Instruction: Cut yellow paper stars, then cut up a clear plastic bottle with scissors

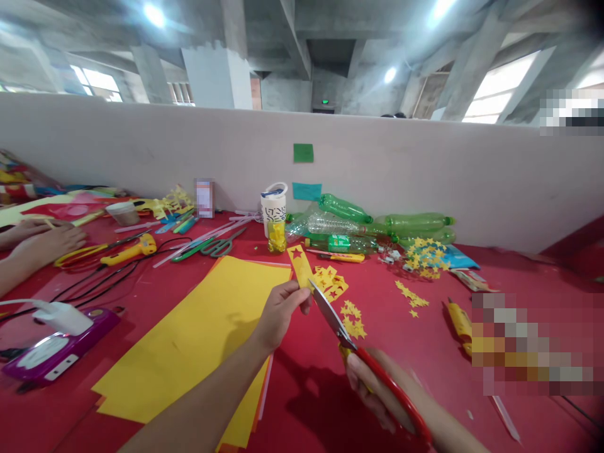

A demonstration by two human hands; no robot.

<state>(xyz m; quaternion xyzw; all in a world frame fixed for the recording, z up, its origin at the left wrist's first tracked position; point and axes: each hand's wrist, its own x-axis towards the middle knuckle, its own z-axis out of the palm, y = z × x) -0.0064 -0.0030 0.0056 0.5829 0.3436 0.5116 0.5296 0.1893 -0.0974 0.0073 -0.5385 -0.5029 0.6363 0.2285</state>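
Between its thumb and fingers, my left hand (282,311) pinches a narrow yellow paper strip (301,267) that has a star-shaped hole near its far end. My right hand (372,384) grips red-handled scissors (333,311), whose blade tips touch the strip beside my left thumb. Behind the blades lies a small pile of yellow paper scraps (333,284) with star cutouts. Several cut yellow stars (353,321) rest just right of the scissors. Large yellow paper sheets (189,333) lie under and left of my left forearm, with orange and pink sheets beneath.
Green plastic bottles (346,209) and a patterned cup (274,214) stand or lie along the partition. A yellow glue gun (460,324) is at right, another (129,250) at left. A purple power strip (61,346) sits front left. Another person's hands (47,242) rest at far left.
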